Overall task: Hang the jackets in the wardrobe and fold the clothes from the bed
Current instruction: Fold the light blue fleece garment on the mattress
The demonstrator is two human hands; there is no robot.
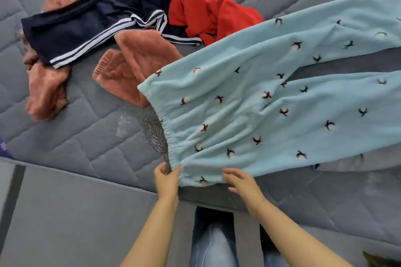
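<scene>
Light blue fleece trousers (260,102) with small dark and white motifs lie spread on the grey quilted bed (91,141), the elastic waistband toward me and both legs running off to the right. My left hand (166,180) pinches the near corner of the waistband. My right hand (243,182) rests on the near edge of the trousers just right of that corner, fingers slightly bent on the fabric.
Behind the trousers lie a navy garment with white stripes (86,26), a crumpled red garment (206,11) and salmon-pink fleece pieces (134,67). The bed's near edge (86,180) runs across below my hands. My jeans-clad leg (214,243) stands against the bed.
</scene>
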